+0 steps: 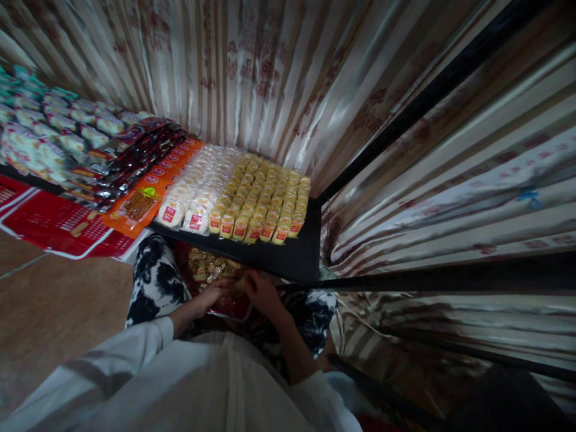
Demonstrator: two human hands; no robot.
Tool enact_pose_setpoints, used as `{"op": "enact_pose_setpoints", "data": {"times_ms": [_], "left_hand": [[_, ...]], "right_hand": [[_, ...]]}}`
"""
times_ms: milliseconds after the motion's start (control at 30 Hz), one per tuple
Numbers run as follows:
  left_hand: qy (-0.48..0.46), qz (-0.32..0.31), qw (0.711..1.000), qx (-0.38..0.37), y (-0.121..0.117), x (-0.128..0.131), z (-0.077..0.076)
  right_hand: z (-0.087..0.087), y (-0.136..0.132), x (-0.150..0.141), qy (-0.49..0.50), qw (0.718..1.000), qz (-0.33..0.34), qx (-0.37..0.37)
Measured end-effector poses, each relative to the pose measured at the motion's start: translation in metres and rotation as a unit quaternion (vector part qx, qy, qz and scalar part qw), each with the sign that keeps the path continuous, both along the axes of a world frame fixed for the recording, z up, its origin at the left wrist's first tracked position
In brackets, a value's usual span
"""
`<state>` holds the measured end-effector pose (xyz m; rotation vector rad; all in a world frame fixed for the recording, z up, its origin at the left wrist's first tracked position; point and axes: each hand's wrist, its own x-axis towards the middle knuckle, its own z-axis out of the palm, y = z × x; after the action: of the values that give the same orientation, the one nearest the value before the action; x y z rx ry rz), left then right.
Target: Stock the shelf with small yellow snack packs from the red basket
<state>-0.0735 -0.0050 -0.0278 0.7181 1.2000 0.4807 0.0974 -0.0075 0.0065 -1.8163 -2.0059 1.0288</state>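
Both my hands are down in my lap, below the front edge of a black shelf (288, 255). My left hand (213, 295) and my right hand (260, 289) reach into a red bag of small yellow wrapped snacks (207, 267) that rests on my black-and-white patterned trousers. The fingers of both hands are curled in the bag; what they grip is too dark to make out. On the shelf just above lie neat rows of yellow snack packets (265, 198) with red labels, and white packets (198, 192) to their left.
Further left on the shelf lie orange packets (144, 201), dark red packets (130, 156) and pale green-topped packets (45, 132). A red printed sheet (54, 225) hangs below. Striped curtains (279, 72) close the back and right. Black shelf bars (432, 90) cross on the right. Brown tiled floor (54, 300) is at left.
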Motion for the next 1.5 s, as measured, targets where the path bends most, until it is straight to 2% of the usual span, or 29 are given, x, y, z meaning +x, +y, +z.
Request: {"op": "enact_pose_setpoints", "data": {"times_ms": [133,300,500,600,700,833,933,1033,1200,1433,1500], "left_hand": [[-0.031,0.011,0.999,0.011,0.002,0.001,0.024],[-0.042,0.041,0.997,0.057,0.006,0.015,0.045],[-0.010,0.042,0.991,0.123,0.007,0.043,0.051],[0.052,0.024,0.976,0.210,0.008,0.059,0.054],[0.143,0.010,0.924,0.353,0.009,0.074,0.060],[0.222,-0.012,0.846,0.485,0.007,0.087,0.071],[0.248,-0.029,0.817,0.519,0.004,0.093,0.074],[0.247,-0.047,0.809,0.531,0.002,0.097,0.072],[0.235,-0.066,0.800,0.547,0.000,0.099,0.062],[0.236,-0.100,0.774,0.579,-0.003,0.101,0.058],[0.233,-0.102,0.766,0.591,-0.003,0.103,0.058]], "right_hand": [[0.004,-0.004,0.008,0.138,0.986,-0.090,0.033],[0.001,-0.006,0.008,0.296,0.930,-0.214,0.049],[0.002,-0.010,0.014,0.327,0.889,-0.316,0.064],[0.005,-0.013,0.021,0.317,0.876,-0.355,0.080],[0.010,-0.015,0.028,0.301,0.864,-0.394,0.090],[0.025,-0.018,0.034,0.332,0.852,-0.396,0.090],[0.039,-0.020,0.035,0.403,0.838,-0.359,0.079],[0.043,-0.019,0.035,0.439,0.820,-0.360,0.074],[0.034,-0.014,0.039,0.457,0.786,-0.413,0.044],[0.038,-0.013,0.040,0.521,0.728,-0.438,0.086],[0.038,-0.013,0.038,0.528,0.722,-0.440,0.084]]}}
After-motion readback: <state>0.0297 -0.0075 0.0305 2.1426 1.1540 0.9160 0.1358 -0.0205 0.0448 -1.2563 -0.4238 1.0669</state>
